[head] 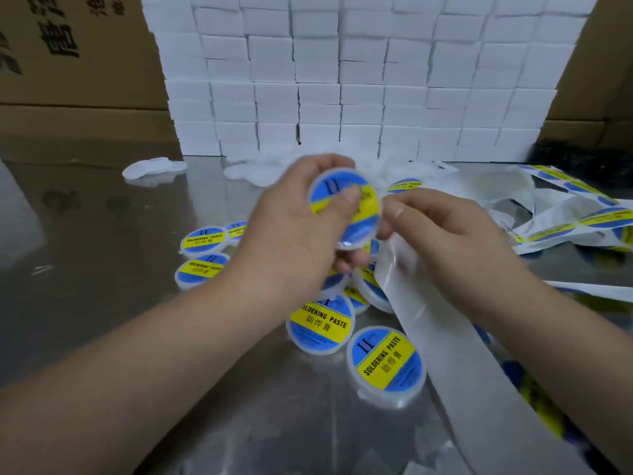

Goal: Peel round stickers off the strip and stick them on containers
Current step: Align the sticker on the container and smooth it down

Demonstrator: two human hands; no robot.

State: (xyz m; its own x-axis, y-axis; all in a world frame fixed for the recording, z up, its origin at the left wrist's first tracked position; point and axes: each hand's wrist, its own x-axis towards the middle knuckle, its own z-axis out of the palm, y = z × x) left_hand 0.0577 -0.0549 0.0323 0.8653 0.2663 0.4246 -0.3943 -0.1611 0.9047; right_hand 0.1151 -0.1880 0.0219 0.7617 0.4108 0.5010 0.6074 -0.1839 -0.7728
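My left hand [301,224] grips a round white container [346,209] above the table, its thumb pressing on the blue and yellow sticker that covers the lid. Beside it, my right hand [448,234] holds the white backing strip [442,337], which hangs down toward the lower right. Further along, the strip with unpeeled stickers [582,217] lies at the right of the table. Several labelled containers [387,361] lie below my hands, reading "SOLDERING PASTE".
A wall of stacked white boxes [359,80] stands at the back of the shiny metal table [85,217]. Plain white lids or containers [154,168] lie in front of it. Cardboard cartons [68,53] flank both sides. More labelled containers [203,240] sit left of centre.
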